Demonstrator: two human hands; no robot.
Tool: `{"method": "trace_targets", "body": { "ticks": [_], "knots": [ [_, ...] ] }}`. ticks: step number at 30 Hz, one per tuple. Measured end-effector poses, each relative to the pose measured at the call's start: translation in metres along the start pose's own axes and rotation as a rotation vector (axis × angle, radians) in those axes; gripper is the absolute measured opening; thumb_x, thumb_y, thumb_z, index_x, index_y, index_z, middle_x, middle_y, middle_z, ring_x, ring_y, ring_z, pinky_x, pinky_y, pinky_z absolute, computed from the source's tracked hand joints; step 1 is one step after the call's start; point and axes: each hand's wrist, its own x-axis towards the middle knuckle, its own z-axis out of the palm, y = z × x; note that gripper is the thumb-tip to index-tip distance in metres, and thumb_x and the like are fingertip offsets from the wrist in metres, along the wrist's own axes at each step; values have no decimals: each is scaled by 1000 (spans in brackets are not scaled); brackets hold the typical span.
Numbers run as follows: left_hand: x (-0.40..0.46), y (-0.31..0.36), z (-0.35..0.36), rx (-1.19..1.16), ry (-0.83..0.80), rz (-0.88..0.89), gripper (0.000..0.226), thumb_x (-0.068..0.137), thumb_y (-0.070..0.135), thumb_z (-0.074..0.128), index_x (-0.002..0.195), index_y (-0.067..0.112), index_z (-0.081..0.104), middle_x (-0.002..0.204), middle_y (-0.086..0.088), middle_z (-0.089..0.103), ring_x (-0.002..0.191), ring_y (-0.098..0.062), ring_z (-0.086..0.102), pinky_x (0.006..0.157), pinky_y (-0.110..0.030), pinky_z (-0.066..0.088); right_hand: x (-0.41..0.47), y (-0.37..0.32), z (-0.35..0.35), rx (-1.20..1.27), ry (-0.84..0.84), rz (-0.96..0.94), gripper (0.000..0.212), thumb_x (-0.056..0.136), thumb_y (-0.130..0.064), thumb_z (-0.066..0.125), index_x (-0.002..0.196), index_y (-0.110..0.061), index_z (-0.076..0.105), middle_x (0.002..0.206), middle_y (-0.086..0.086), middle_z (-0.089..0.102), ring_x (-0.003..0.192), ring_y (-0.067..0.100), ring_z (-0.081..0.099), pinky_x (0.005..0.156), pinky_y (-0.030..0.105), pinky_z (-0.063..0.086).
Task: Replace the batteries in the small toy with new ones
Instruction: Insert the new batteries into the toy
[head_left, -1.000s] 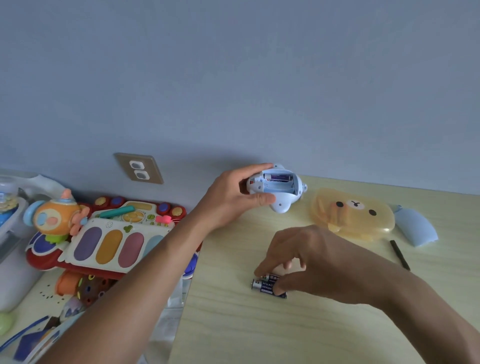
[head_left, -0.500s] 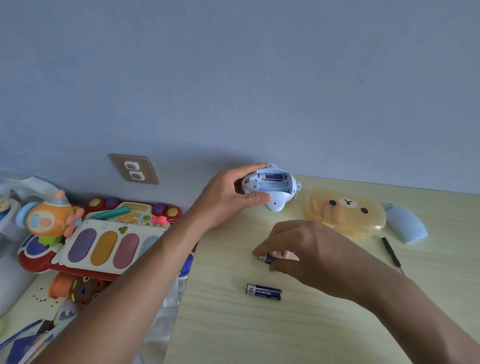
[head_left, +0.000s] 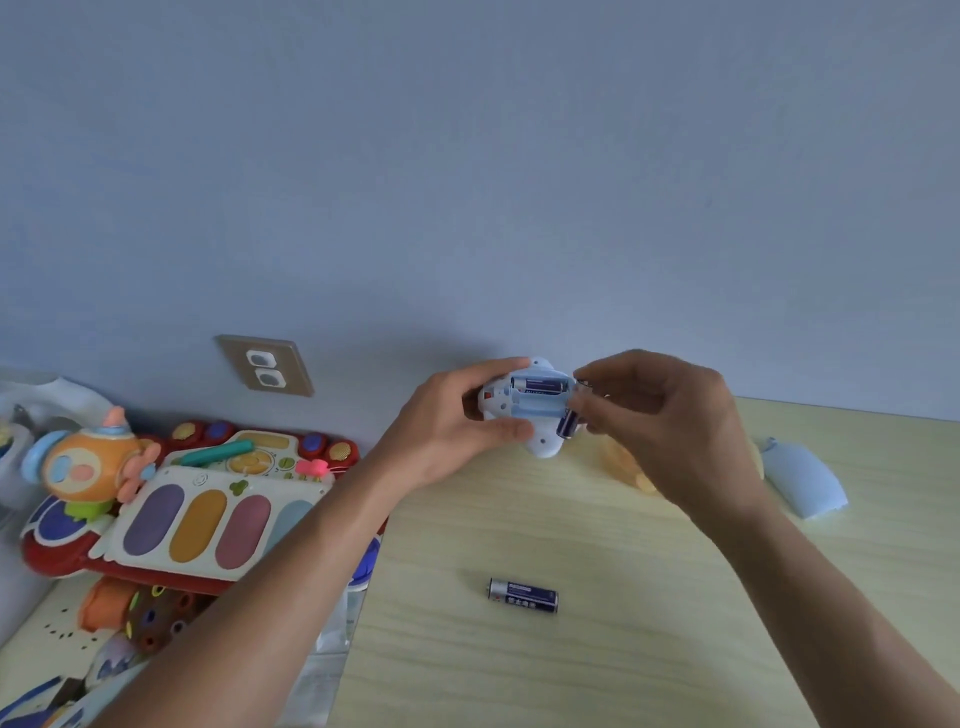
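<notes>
My left hand (head_left: 451, 426) grips a small pale-blue toy (head_left: 540, 439) above the table's far edge, its open battery bay facing me. One dark blue battery (head_left: 537, 385) lies in the bay's upper slot; the lower slot looks bare. My right hand (head_left: 660, 415) pinches a second blue battery (head_left: 567, 424) at the toy's right end, tilted towards the lower slot. A third blue battery (head_left: 522, 596) lies loose on the light wooden table (head_left: 597, 675), nearer to me.
A pale-blue cover (head_left: 802, 480) lies at the right. An orange translucent case (head_left: 626, 467) is mostly hidden behind my right hand. Colourful toys, among them a keyboard toy (head_left: 197, 519), crowd the left. A wall socket (head_left: 265, 365) sits on the blue wall.
My right hand lifted one battery off the table and carried it up to the toy's right end. The other battery stayed on the table. My left hand kept hold of the toy.
</notes>
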Motion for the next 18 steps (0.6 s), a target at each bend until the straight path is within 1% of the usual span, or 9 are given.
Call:
{"method": "trace_targets", "body": {
  "ticks": [2, 4, 7, 9, 11, 14, 17, 18],
  "knots": [
    [0, -1, 0, -15, -4, -6, 72, 68, 44, 91, 135, 38, 65, 122, 12, 76, 113, -10, 72, 108, -46, 53, 8, -1, 7, 51, 78, 29, 11, 80, -13, 82, 86, -21, 75, 76, -9, 78, 72, 3, 74, 65, 17, 58],
    [0, -1, -1, -16, -10, -5, 70, 72, 38, 92, 137, 37, 64, 122, 13, 76, 113, -8, 72, 108, -45, 53, 14, 2, 16, 20, 113, 44, 11, 80, -14, 82, 85, -20, 75, 77, -9, 77, 74, 0, 73, 66, 15, 57],
    [-2, 1, 0, -8, -10, -7, 71, 73, 37, 91, 138, 36, 63, 122, 13, 75, 111, -5, 72, 107, -43, 54, 17, 7, 26, -59, 148, 50, 8, 81, -18, 81, 85, -21, 75, 78, -14, 75, 74, -4, 70, 63, 11, 53],
    [-2, 3, 0, 6, -7, 0, 71, 73, 39, 90, 138, 38, 62, 123, 14, 75, 110, -3, 72, 105, -40, 55, 17, 10, 30, -123, 164, 34, 5, 81, -21, 80, 84, -21, 75, 77, -17, 73, 71, -7, 65, 60, 7, 47],
    [-2, 4, 0, 30, -7, 7, 71, 74, 40, 89, 139, 39, 61, 124, 16, 74, 110, -1, 71, 104, -39, 55, 17, 13, 31, -164, 175, 14, 4, 81, -22, 80, 82, -21, 76, 75, -15, 72, 69, -3, 60, 58, 7, 43],
    [-2, 2, 0, 33, -6, 14, 71, 75, 38, 89, 140, 37, 61, 125, 15, 74, 112, -1, 71, 105, -39, 55, 18, 20, 31, -257, 204, -56, 5, 78, -23, 83, 80, -21, 79, 76, -8, 69, 68, 9, 59, 59, 8, 42],
    [-2, 2, 0, 24, -2, 14, 72, 74, 36, 90, 140, 36, 62, 124, 15, 74, 111, -1, 71, 105, -37, 55, 21, 28, 32, -329, 184, -124, 5, 77, -15, 83, 82, -16, 82, 82, -4, 67, 66, 5, 61, 61, 4, 39],
    [-1, 2, 0, 22, -1, 14, 72, 73, 35, 91, 139, 36, 63, 123, 15, 75, 111, -1, 71, 105, -36, 55, 21, 29, 32, -350, 176, -138, 5, 78, -13, 83, 82, -15, 82, 83, -2, 67, 65, 6, 60, 60, 4, 39]
  ]
}}
